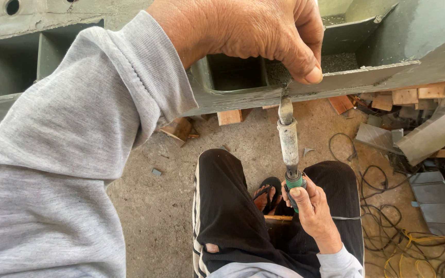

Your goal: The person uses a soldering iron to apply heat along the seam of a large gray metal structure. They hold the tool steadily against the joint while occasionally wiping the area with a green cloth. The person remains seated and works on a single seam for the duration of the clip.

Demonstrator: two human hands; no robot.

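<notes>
Your right hand (pixel 310 213) is clamped around the green-banded grip of a chisel-like tool (pixel 288 141). Fingers are wrapped tight, with the thumb lying along the grip. The tool's long axis runs nearly straight away from you, tilted only slightly. The handle end sits low over your knees and the flat blade tip points up at the lower edge of the grey-green metal frame (pixel 366 77). The tip touches that edge at a small notch or seam. The shaft is pale and crusted with paint or filler.

Your left hand (pixel 253 31) rests on top of the frame just above the tool tip. It is half curled, not gripping anything. The thumb presses down on the frame's front edge, just beside the spot where the blade meets it. The grey sleeve (pixel 68 154) fills the left of the view.

The frame holds open box-like pockets. The pocket under your left hand (pixel 235 72) looks dark, and I cannot tell whether anything lies inside it. The shallow bay (pixel 341 62) to the right has a speckled, gritty floor.

Wood offcuts (pixel 403 98) lie under the frame's edge. Black cables (pixel 382 206) and metal scraps (pixel 431 134) lie on the concrete floor (pixel 155 211) to your right. Your sandalled foot (pixel 269 193) shows between your knees.
</notes>
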